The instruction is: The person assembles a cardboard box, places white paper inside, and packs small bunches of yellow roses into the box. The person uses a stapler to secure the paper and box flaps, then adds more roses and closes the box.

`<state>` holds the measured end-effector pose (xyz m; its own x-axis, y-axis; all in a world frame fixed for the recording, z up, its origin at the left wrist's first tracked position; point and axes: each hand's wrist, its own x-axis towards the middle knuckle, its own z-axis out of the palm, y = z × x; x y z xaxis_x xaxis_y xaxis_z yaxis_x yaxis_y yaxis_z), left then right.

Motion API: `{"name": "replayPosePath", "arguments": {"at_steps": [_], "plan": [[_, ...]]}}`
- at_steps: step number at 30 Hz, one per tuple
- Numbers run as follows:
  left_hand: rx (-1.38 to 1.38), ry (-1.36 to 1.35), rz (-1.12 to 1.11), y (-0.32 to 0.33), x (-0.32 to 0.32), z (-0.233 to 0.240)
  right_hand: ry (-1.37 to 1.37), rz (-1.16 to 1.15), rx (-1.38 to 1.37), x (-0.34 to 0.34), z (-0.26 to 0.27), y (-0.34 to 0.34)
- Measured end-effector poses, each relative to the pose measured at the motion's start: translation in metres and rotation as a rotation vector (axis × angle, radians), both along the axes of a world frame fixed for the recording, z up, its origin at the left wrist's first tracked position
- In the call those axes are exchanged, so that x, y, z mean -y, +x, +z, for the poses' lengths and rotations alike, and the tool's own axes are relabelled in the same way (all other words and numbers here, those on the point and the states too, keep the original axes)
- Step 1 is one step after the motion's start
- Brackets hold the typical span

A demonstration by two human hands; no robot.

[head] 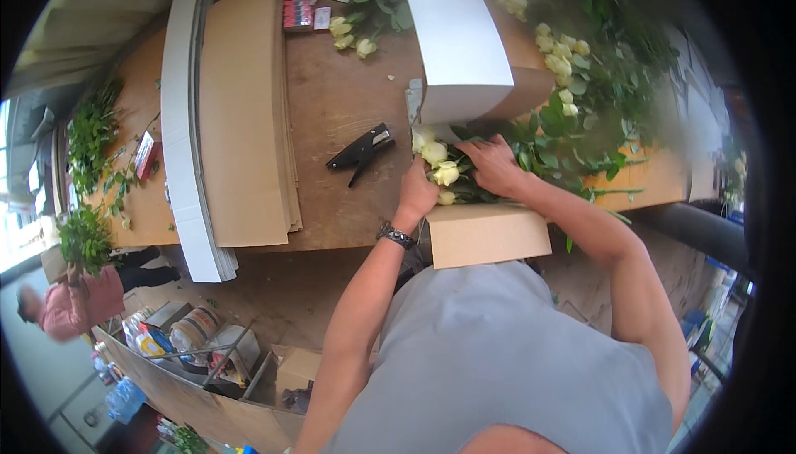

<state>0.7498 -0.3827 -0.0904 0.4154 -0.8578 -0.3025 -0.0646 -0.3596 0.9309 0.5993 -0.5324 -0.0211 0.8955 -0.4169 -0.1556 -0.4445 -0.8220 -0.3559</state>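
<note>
A bunch of pale yellow roses (443,165) with green leaves lies in front of me at the table's near edge, on a cardboard sheet with a folded brown flap (491,239) that hangs toward my body. At the left side of the blooms, my left hand (421,189) grips the bunch, its fingertips partly hidden by the flowers. My right hand (497,165) bends over the leaves just behind the blooms, its thumb out of sight. Beyond both hands a white cardboard panel (460,31) arches up from the table. A black plier stapler (362,150) lies left of my left hand.
Stacked brown cardboard sheets (242,124) and white sheets (186,124) overhang the table's near edge. More roses (559,59) and greenery cover the right side. Loose roses (351,40) and small red boxes (298,13) lie at the back. Another person (84,301) is at far left.
</note>
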Motion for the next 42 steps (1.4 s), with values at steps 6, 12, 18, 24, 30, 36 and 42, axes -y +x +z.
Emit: {"name": "replayPosePath", "arguments": {"at_steps": [6,12,18,24,30,36,42], "plan": [[-0.256,0.041,0.062,0.0,-0.005,-0.007,-0.024,-0.078,0.209,0.018,0.001,-0.014],[0.001,-0.063,-0.022,-0.001,-0.005,-0.014,-0.136,-0.155,0.24,0.034,0.031,-0.032],[-0.097,0.095,-0.003,0.0,-0.005,-0.004,0.363,0.085,-0.034,0.04,0.013,-0.023],[-0.102,-0.028,0.006,0.001,-0.001,0.004,0.243,0.188,-0.314,0.038,-0.016,-0.006],[-0.091,0.09,0.019,0.0,-0.003,0.008,0.114,-0.038,-0.025,0.027,0.016,-0.025],[-0.127,0.027,-0.013,0.002,-0.004,0.005,-0.046,-0.122,0.281,0.032,0.059,-0.045],[0.005,0.019,-0.048,0.004,-0.006,-0.008,-0.222,-0.116,0.357,0.062,0.142,-0.077]]}}
